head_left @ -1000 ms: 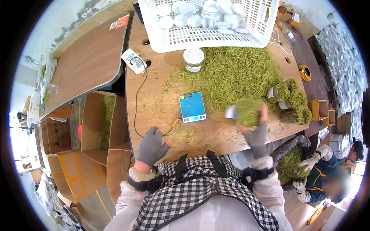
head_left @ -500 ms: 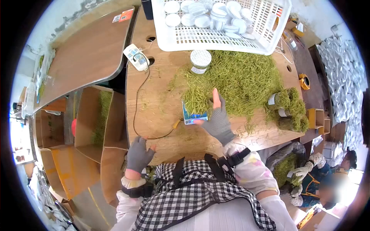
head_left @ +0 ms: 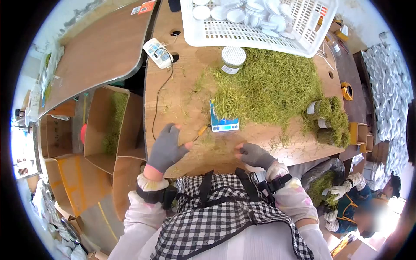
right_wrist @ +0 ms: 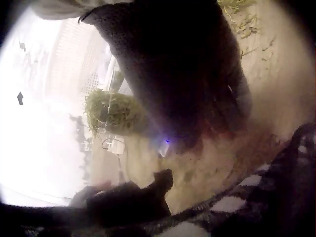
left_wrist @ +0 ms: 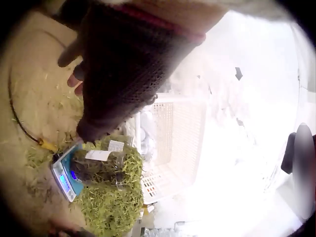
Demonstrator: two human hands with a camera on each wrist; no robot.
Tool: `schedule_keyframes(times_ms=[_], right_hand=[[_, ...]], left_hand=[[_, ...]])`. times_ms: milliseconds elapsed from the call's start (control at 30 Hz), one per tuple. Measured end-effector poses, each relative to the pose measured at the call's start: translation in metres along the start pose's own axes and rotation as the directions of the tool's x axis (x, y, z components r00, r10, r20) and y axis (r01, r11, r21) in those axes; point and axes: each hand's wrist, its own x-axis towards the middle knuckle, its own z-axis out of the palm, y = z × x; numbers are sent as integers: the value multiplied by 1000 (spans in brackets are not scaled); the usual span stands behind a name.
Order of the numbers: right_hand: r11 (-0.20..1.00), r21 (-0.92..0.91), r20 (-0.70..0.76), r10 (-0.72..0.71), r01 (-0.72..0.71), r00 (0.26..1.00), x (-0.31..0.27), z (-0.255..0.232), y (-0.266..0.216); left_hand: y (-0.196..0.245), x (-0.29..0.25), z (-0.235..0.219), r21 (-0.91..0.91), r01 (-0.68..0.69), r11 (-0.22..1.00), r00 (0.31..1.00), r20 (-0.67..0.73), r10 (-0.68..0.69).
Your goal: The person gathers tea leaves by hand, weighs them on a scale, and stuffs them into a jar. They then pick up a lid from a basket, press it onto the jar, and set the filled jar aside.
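Observation:
My left hand [head_left: 167, 149], in a grey fingerless glove, hovers over the front left of the table with its thumb spread, holding nothing. The right hand [head_left: 258, 156], gloved alike, is near the table's front edge, its fingers loosely bent and empty. Between and beyond them is a small blue kitchen scale [head_left: 224, 126] with its display lit. On it stands a clear jar [left_wrist: 98, 165] with a white label, heaped with dried green strands; the head view shows mostly the strands. Behind the scale spreads a large pile of the same dried strands [head_left: 273, 86].
A lidded jar [head_left: 234, 60] stands at the pile's back left. Several filled jars [head_left: 325, 123] lie at the right. A white basket [head_left: 260, 37] of lids sits at the back. A power strip [head_left: 158, 53] and cord lie left. Another person [head_left: 359, 203] works at a bag.
My right hand carried the jar of strands from the right onto the scale, let go and drew back toward my body. The left hand has risen slightly toward the scale.

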Motion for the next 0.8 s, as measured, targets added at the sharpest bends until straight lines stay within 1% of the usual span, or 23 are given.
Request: schedule_keyframes(times_ms=[67, 133, 167, 200, 233, 267, 333, 367, 400, 433, 467, 500, 533, 567, 633, 667, 733, 767, 800], right_hand=[[1000, 10, -19, -15, 15, 1000, 1, -1, 3], [999, -45, -144, 9, -15, 990, -1, -7, 13], [999, -41, -144, 11, -17, 990, -3, -11, 19], [1000, -17, -220, 4, -8, 975, -4, -14, 24], [1000, 6, -294, -1, 3, 956, -6, -16, 20], [1000, 8, -295, 1, 2, 956, -10, -17, 14], [994, 101, -477, 4, 50, 879, -20, -25, 1], [994, 94, -485, 0, 52, 874, -19, -29, 3], [989, 140, -522, 25, 57, 853, -19, -30, 5], [981, 186, -555, 51, 64, 830, -18, -34, -2], [981, 182, -560, 44, 71, 827, -17, -41, -9], [976, 205, -567, 58, 72, 822, -16, -50, -15], [970, 232, -570, 78, 69, 818, -16, -58, -29], [970, 233, -572, 78, 71, 817, -11, -66, -42], [970, 171, -646, -23, 174, 763, 9, -86, -70], [970, 168, -647, -27, 178, 762, 16, -97, -88], [961, 186, -572, -65, 206, 818, 30, -111, -120], [961, 184, -569, -68, 207, 819, 42, -110, -127], [992, 41, -634, -67, 119, 771, 55, -106, -133]], left_hand=[[11, 15, -3, -5, -16, 1000, 1000, 19, 16], [20, 28, -2, -87, -70, 994, 998, -3, 70], [26, 34, 0, -86, -71, 994, 997, 1, 71], [31, 41, 1, -97, -86, 992, 996, -16, 85], [35, 44, 3, -108, -100, 989, 995, -31, 97], [36, 46, 6, -107, -101, 989, 995, -29, 98], [38, 56, 12, -97, -179, 979, 977, -132, 166], [42, 60, 14, -98, -187, 977, 975, -140, 173], [45, 59, 16, -116, -193, 974, 967, -189, 169], [50, 60, 15, -133, -198, 971, 958, -237, 163], [55, 64, 14, -129, -203, 971, 955, -244, 168], [61, 68, 14, -76, -301, 951, 905, -338, 260], [68, 70, 13, -16, -389, 921, 839, -418, 348], [76, 71, 11, -14, -391, 920, 839, -417, 350], [90, 74, 10, 65, -456, 887, 813, -376, 445], [95, 76, 11, 68, -456, 887, 811, -379, 446], [102, 79, 16, 155, -491, 857, 768, -387, 510], [104, 79, 20, 156, -487, 859, 769, -389, 507], [105, 78, 26, 197, -468, 862, 783, -359, 507]])
